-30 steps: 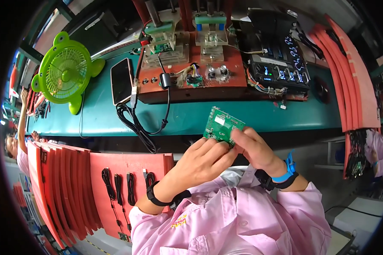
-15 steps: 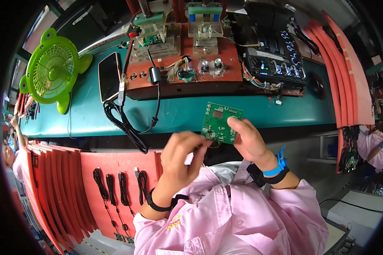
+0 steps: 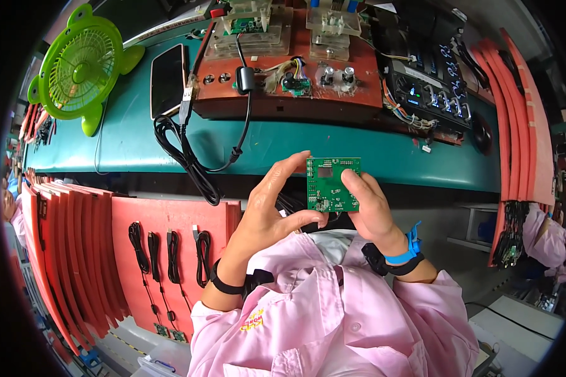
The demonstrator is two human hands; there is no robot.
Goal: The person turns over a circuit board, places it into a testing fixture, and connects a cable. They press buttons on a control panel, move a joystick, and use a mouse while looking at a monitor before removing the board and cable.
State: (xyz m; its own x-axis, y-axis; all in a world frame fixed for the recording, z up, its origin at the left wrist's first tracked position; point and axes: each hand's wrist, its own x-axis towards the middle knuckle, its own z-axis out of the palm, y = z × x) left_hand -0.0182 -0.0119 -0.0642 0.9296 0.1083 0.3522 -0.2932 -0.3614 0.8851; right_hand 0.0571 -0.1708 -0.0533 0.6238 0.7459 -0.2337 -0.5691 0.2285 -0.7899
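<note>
A: Where is the small square green circuit board (image 3: 332, 184)?

B: In the air, just off the near edge of the long teal-topped desk (image 3: 383, 151), in front of the person's chest. The right hand (image 3: 368, 210) pinches its right side, thumb flat on the face. The left hand (image 3: 267, 210) is half spread beside it, forefinger tip at the board's upper left corner and thumb under its lower edge.

A: What room is there around it?

B: Open teal surface lies along the desk's near edge right behind the board. Further back sits a red-brown test fixture (image 3: 283, 88) with knobs and clear plastic clamps, and a black panel with lit displays (image 3: 427, 94) towards the right end.

A: And to the left?

B: A coiled black cable (image 3: 185, 157) hangs over the near edge. A glossy black phone (image 3: 168, 78) lies flat, and a lime-green round plastic fan (image 3: 78, 66) stands at the far left corner. Matte red trays (image 3: 163, 251) holding black cables stand below the desk.
</note>
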